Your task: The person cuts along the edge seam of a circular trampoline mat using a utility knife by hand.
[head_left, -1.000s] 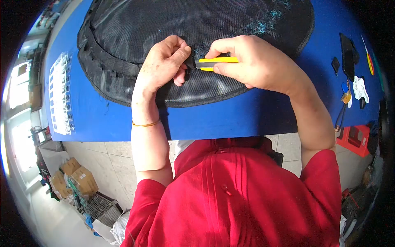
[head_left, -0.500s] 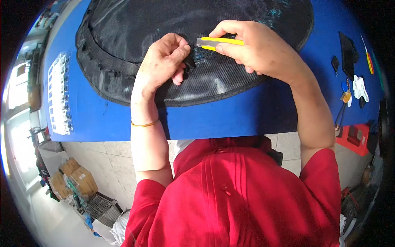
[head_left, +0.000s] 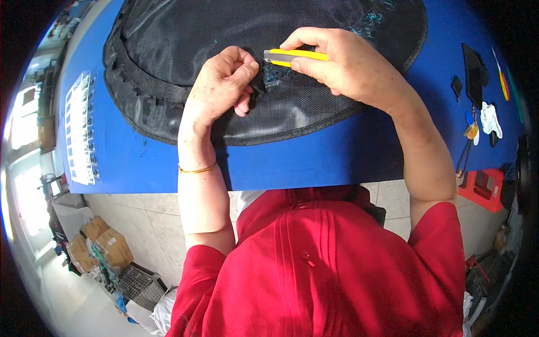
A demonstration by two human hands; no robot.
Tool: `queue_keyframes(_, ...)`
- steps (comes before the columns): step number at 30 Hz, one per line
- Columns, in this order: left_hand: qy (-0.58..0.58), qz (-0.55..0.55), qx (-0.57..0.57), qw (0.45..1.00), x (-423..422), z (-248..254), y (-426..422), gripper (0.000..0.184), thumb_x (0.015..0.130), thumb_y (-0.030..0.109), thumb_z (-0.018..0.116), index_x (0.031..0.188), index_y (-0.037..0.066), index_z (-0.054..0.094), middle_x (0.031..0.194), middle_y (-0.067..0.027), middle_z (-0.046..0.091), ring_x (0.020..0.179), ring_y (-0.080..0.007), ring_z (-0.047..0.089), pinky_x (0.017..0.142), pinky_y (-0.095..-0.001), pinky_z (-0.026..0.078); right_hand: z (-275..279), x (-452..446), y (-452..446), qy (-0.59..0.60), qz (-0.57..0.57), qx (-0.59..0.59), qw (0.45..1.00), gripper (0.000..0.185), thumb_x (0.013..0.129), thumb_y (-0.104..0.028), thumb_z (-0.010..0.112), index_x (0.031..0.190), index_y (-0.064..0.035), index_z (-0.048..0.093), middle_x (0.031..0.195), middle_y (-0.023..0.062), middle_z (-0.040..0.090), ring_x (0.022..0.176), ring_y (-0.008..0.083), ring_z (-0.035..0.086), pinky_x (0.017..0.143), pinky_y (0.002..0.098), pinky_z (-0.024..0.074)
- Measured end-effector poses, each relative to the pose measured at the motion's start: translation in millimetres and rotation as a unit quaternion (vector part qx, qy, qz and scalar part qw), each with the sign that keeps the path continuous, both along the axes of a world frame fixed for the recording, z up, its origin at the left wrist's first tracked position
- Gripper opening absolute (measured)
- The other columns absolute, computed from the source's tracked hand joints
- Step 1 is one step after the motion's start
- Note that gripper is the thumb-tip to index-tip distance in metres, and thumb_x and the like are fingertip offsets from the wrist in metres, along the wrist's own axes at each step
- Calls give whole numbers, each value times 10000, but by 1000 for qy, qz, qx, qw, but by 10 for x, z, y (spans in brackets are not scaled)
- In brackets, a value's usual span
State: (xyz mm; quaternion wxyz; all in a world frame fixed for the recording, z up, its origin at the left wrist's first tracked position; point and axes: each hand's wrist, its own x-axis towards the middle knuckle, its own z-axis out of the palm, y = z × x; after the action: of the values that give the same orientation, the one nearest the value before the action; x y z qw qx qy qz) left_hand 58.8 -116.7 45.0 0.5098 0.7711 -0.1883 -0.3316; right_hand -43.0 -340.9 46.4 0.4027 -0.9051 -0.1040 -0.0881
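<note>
"Blue, smooth tabletop (head_left: 151, 168) before you: what lies on it?"

"Black round-edged mesh cloth (head_left: 252, 28), under both my hands; I judge it light, limp and slippery."

"Where do you hold it?"

"My left hand (head_left: 222, 84) pinches a small dark fabric fold (head_left: 258, 84), a sound place, as slack mesh could slide. Just rightward, a yellow-handled cutter (head_left: 306, 55) with a grey metal blade (head_left: 278, 57) sits snug in my right hand (head_left: 348, 64)."
</note>
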Motion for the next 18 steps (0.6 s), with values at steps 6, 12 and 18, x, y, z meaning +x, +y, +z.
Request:
queue_keyframes(6, 1, -2, -3, 1000, 6, -4, -1, 169, 1042, 165, 596, 1014, -1, 578, 644, -37, 593, 435, -91, 549, 407, -243, 452, 1, 23, -8, 39, -4, 3, 999, 258, 1009, -269, 662, 1205, -103, 686, 678, 8, 582, 540, 82, 532, 501, 255, 424)
queue_keyframes(12, 1, -1, -7, 1000, -2, 2, -3, 161, 1040, 158, 597, 1001, 5, 563, 641, -33, 586, 432, -90, 546, 403, -238, 446, -71, 56, -43, 1, 21, 7, 1000, 256, 1010, -262, 659, 1210, -104, 686, 705, 11, 589, 553, 84, 542, 498, 259, 435)
queue_keyframes(18, -3, -4, -3, 1000, 8, -5, 4, 163, 1040, 160, 597, 996, 7, 562, 645, -33, 588, 431, -88, 543, 403, -240, 440, 163, 5, 29, 155, -10, 84, 984, 248, 965, -239, 654, 1118, -54, 712, 734, 135, 687, 564, 218, 664, 563, 347, 529)
